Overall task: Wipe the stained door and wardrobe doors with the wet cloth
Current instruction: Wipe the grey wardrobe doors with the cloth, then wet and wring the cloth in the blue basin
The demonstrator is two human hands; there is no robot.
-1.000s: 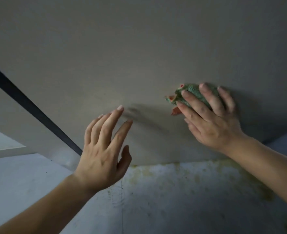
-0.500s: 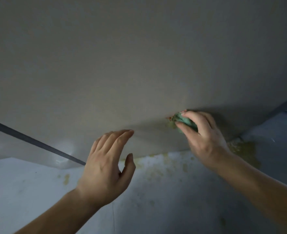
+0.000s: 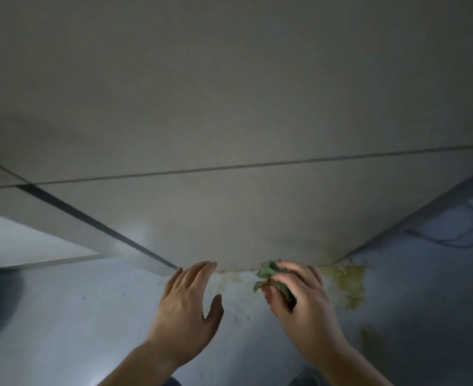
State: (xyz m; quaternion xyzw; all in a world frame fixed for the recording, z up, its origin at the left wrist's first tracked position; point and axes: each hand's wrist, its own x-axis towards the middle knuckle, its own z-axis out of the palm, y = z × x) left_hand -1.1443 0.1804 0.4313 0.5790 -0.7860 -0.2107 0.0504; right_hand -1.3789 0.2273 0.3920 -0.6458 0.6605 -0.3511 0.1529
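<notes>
Right hand [image 3: 302,299] grips cloth [image 3: 268,270] bunched at door [image 3: 229,107] bottom edge, beside yellow stain [image 3: 346,285]; left hand [image 3: 185,299] flat, fingers straight, holding nothing, likely bracing.

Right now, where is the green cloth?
Head view, low, right of centre: the green cloth is bunched in the right hand at the foot of the door panel, between the left hand and the yellow floor stain.

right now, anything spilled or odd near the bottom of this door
Yes: a yellowish stain spreads over the floor at the bottom right corner of the door, beside the right hand gripping the green cloth.
</notes>
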